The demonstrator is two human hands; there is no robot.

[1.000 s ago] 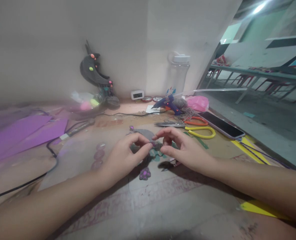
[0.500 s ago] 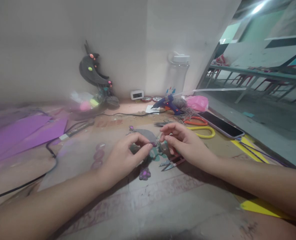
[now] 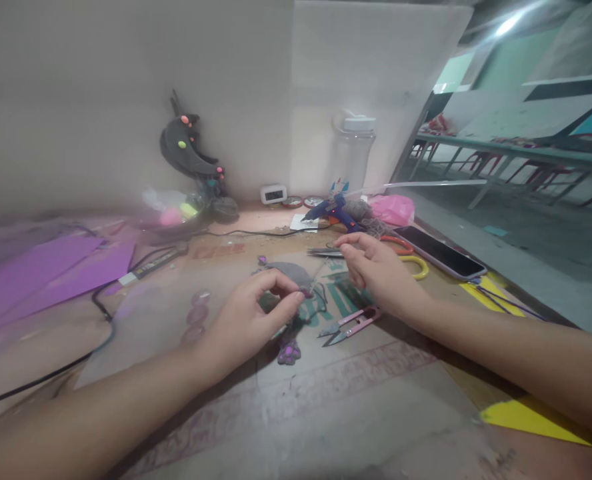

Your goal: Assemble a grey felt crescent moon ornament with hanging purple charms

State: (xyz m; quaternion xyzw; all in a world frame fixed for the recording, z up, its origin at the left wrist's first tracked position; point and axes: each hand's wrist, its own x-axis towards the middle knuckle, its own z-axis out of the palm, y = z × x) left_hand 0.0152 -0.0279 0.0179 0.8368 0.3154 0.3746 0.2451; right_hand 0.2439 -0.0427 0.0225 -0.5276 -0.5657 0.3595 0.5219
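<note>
My left hand is closed, thumb and forefinger pinching the edge of a grey crescent-shaped craft piece, where a bit of purple shows. A grey paw with purple pads lies below the fingers, and loose grey yarn curls beside them. Apart from it, to the right, my right hand has its thumb and forefinger pressed together. A faint thin strand seems to run towards it, but what it grips is unclear. Pink thread snips lie under the right hand; small dark scissors touch its fingertips in view.
A blue glue gun stands behind, near grey yarn and a pink bag. Yellow-handled scissors and a phone lie right. Purple sheets and a black cable lie left. A bottle stands at the wall.
My right hand has moved right and slightly up, away from the left hand, uncovering the pink snips and the loose yarn. My left hand keeps its pinch in nearly the same place.
</note>
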